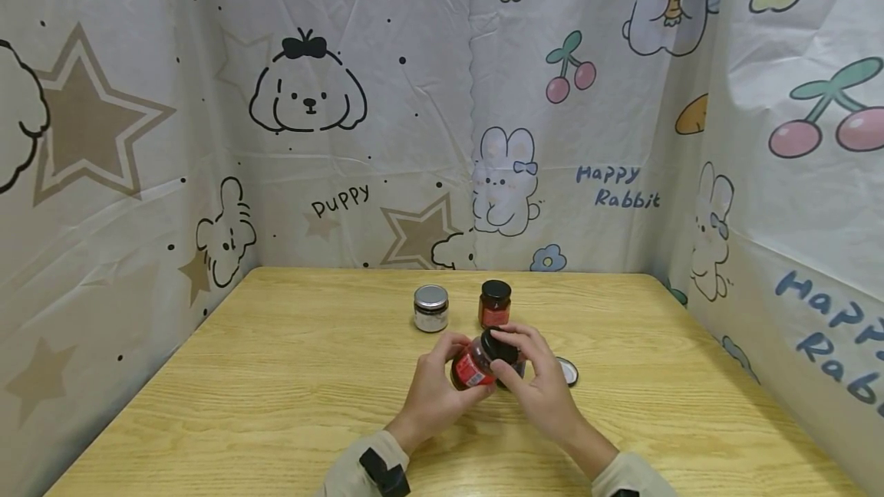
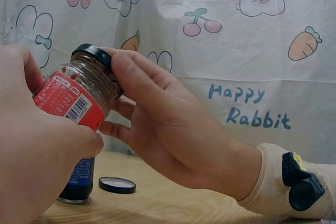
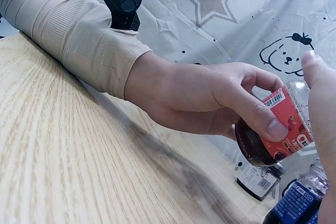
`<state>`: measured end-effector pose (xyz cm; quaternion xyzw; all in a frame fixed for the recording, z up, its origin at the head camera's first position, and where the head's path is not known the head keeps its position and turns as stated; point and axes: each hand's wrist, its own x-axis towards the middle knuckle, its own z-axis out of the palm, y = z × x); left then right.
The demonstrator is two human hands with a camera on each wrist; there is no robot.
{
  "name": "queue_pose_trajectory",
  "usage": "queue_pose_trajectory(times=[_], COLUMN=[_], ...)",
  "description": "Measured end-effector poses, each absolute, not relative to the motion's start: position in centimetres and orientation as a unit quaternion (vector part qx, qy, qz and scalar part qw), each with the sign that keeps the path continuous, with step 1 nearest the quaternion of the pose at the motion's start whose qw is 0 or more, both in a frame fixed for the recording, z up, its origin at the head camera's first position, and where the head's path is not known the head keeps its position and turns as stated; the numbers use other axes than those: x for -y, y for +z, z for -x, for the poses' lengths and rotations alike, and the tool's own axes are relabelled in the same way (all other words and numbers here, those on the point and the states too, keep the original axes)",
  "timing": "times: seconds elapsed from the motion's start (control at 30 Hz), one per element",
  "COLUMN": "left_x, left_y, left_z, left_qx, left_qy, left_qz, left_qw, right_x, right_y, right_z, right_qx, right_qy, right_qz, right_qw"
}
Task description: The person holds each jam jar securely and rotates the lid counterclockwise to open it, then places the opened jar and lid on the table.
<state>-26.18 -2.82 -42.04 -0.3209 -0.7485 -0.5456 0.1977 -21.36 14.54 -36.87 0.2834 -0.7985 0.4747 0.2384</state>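
Note:
Between both hands a glass jar (image 1: 473, 367) with a red label and black lid (image 1: 499, 345) is held tilted, its top toward the right. My left hand (image 1: 437, 393) grips the jar's body, thumb across the label in the right wrist view. My right hand (image 1: 545, 386) holds the black lid, thumb and fingers around its edge. The lid sits on the jar's mouth in the left wrist view. Beyond the hands stands a jar with a blue label (image 3: 296, 203), largely hidden in the head view. A loose lid (image 1: 568, 371) lies beside it, pale underside up.
Farther back on the wooden table (image 1: 297, 343) stand a pale-labelled jar with a silver lid (image 1: 431, 308) and a second red-labelled jar with a black lid (image 1: 495, 304). Printed cloth (image 1: 414, 113) hangs around the table's back and sides.

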Motion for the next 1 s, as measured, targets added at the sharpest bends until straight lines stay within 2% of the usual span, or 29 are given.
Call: queue_pose_trajectory(times=[0.13,0.63,1.0], left_x=[2.8,3.0,3.2], left_y=[-42.3,-42.3,-39.4], left_z=[26.4,26.4,24.1], left_qx=[0.748,0.757,0.752], left_qy=[-0.546,-0.540,-0.539], left_qz=[0.321,0.306,0.314], left_qw=[0.198,0.203,0.212], right_x=[-14.5,-14.6,-14.7], right_y=[-36.8,-36.7,-36.9], right_z=[21.3,21.3,21.4], right_qx=[0.801,0.797,0.790], right_qy=[0.465,0.472,0.479], right_qz=[-0.281,-0.295,-0.310], right_qw=[0.253,0.236,0.223])
